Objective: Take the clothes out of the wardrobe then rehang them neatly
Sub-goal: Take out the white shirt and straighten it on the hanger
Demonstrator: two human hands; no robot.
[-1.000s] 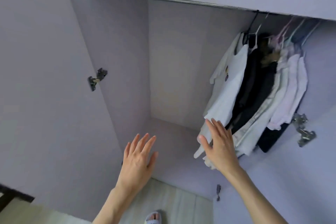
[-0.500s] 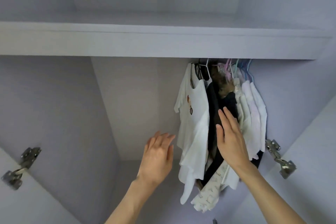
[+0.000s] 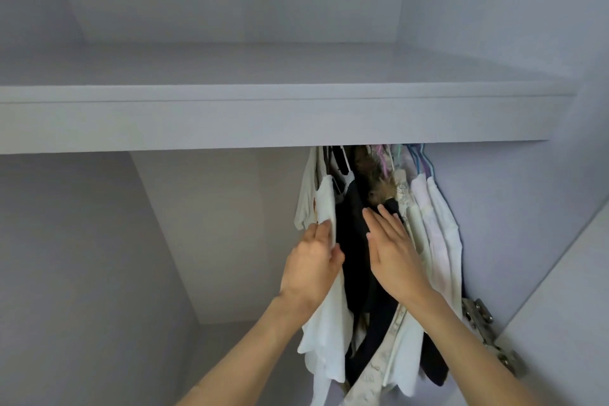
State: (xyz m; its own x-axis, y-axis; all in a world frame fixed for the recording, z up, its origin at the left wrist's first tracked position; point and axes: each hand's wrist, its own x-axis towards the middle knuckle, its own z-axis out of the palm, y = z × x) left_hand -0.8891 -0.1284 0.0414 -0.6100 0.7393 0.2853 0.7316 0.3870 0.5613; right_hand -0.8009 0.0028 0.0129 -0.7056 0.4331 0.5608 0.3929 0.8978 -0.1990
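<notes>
Left hand: my left hand (image 3: 311, 269) has its fingers and thumb curled over the edge of the white shirt (image 3: 324, 313), pinching the cloth so I can draw it away from the rest.
Right hand: my right hand (image 3: 392, 252) lies flat, fingers straight and together, pressed against the dark garment (image 3: 354, 260); it holds nothing and works as a wedge, I think, to part the bunch.
Why so: I judge I am opening a gap between the white shirt and the dark one, so as to reach one hanger at a time.
Clothes: the whole bunch (image 3: 428, 241) hangs crowded at the right end of the wardrobe, pale shirts pressed against the right wall (image 3: 501, 224).
Hangers: the hanger hooks (image 3: 382, 158) go up behind the shelf edge (image 3: 263, 122); I cannot see the rail itself.
Edges: the shelf sits low over the hooks, so lifting a hook off looks tight, and the door hinge (image 3: 484, 323) juts out near my right forearm.
Open room: the space to the left of the clothes, toward the back panel (image 3: 214, 224), gives room to slide garments that way.
Task so far: nothing looks taken out yet.
</notes>
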